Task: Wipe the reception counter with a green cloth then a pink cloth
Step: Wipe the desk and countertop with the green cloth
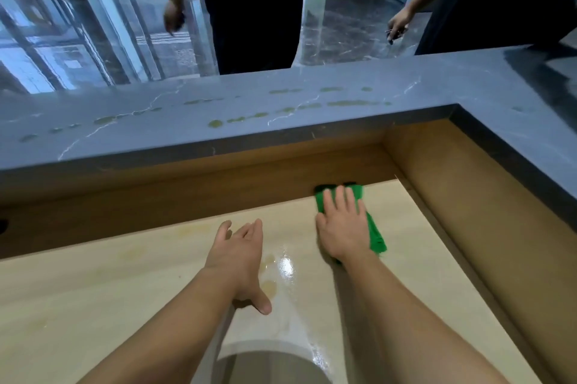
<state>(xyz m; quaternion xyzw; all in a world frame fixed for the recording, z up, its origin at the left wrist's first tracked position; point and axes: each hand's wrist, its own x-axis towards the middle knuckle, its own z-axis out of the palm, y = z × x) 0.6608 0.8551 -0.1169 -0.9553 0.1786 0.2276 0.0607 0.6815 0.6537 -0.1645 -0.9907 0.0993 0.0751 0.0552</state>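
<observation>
While our right hand (343, 224) presses flat on the green cloth (373, 233) on the counter (125, 290), our left hand (240, 255) hangs loose, holding nothing.

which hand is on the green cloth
The right hand, laid flat with straight fingers on the green cloth at the back of the beige lower desk. The left hand is open beside it and holds nothing.

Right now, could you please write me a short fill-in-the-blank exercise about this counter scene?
1. The right hand presses a ____ cloth on the desk.
2. The left hand holds ____.
3. ____ people stand beyond the counter.
Missing words: green; nothing; two.
</observation>
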